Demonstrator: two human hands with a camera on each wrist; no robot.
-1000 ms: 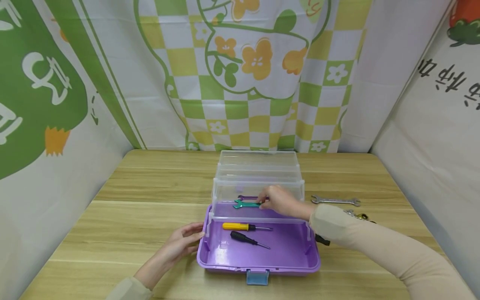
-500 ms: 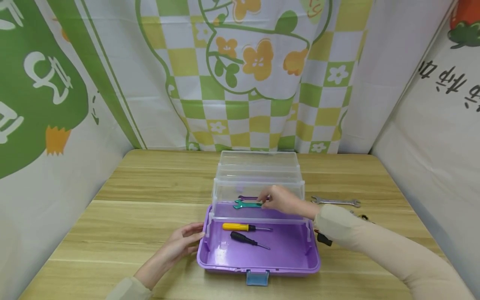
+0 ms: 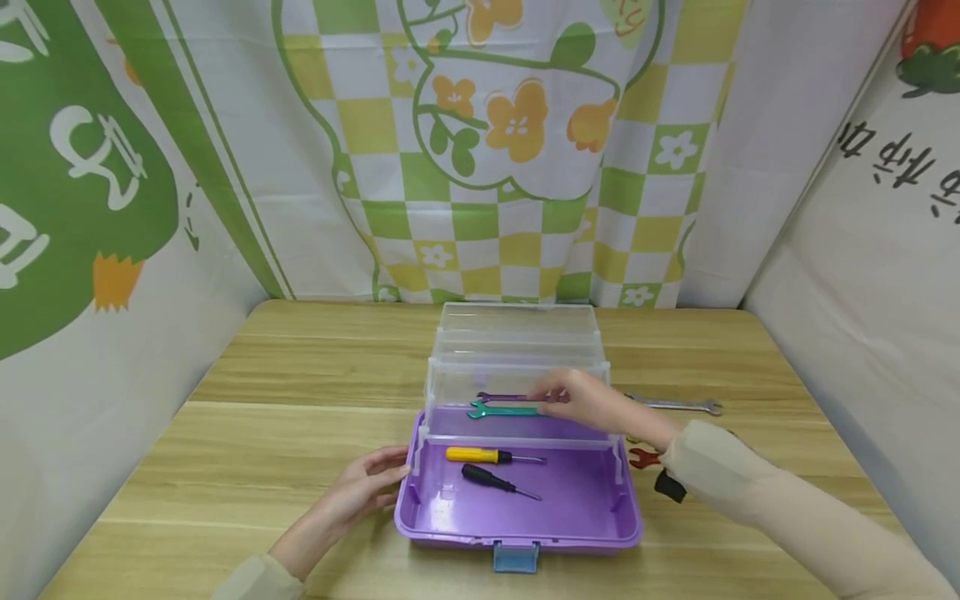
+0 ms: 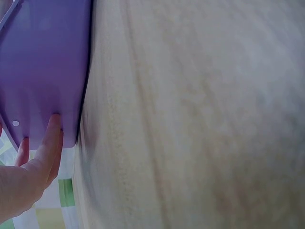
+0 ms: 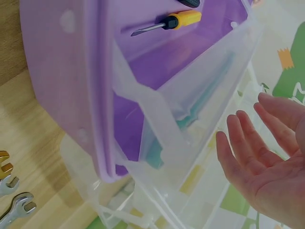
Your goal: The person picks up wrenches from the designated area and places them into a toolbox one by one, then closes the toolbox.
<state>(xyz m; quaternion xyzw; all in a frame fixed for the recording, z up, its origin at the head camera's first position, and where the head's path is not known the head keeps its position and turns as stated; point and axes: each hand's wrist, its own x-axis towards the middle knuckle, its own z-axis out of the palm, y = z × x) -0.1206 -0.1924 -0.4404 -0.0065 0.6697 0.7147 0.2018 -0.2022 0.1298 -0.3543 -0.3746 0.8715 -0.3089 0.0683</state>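
A purple toolbox (image 3: 577, 504) stands on the table with its clear tiers folded out behind. My left hand (image 3: 367, 482) rests its extended fingers against the box's left side, also seen on the purple wall in the left wrist view. Over the clear tray (image 3: 517, 440) hovers my right hand (image 3: 583, 402), its fingers loose and holding nothing in the right wrist view (image 5: 267, 162). Below it lies a green open-end wrench (image 3: 506, 411), with a purple wrench (image 3: 498, 397) behind. A yellow-handled screwdriver (image 3: 472, 455) and a black-handled screwdriver (image 3: 487, 477) lie on the box floor.
To the box's right lie a silver wrench (image 3: 678, 406), a red wrench end (image 3: 643, 457) and a black object (image 3: 670, 487), partly hidden by the right sleeve. A gold wrench end (image 5: 5, 164) shows in the right wrist view. Fabric walls surround the wooden table (image 3: 315, 358).
My right hand has let go of the green wrench and drawn to the right, baring more of its shaft. The red wrench end has come into view. My left hand stays put.
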